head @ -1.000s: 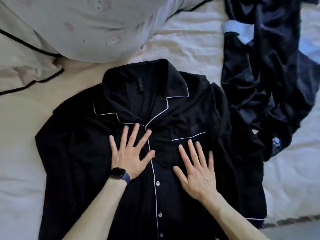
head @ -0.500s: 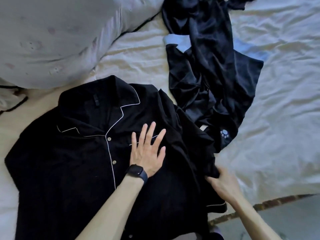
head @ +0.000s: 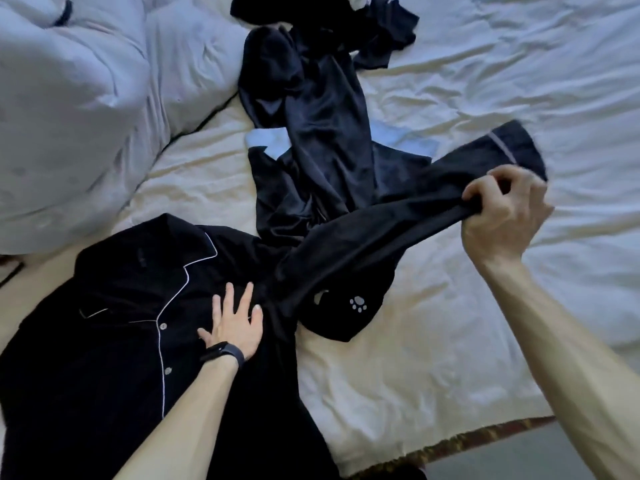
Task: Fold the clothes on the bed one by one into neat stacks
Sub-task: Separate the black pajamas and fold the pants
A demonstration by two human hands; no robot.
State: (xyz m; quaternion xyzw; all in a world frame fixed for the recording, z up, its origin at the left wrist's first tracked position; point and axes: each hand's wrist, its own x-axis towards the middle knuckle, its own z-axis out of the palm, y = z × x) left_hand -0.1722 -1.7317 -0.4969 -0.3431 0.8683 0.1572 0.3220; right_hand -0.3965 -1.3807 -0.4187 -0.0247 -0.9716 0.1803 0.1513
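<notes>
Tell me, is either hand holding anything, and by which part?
The right hand grips the shirt by its sleeve, near the cuff. The left hand only presses the shirt flat.

The shirt [head: 114, 341] lies flat on the bed [head: 450, 358] at the near left, with its collar toward the pillows [head: 69, 116] behind it. The left hand [head: 232, 327] rests on the shirt's front, to the right of the buttons. The sleeve [head: 398, 220] stretches to the right above the sheet, and the right hand [head: 502, 216] holds it near the cuff. A second garment [head: 311, 133] lies on the bed behind the shirt, partly under the sleeve.
</notes>
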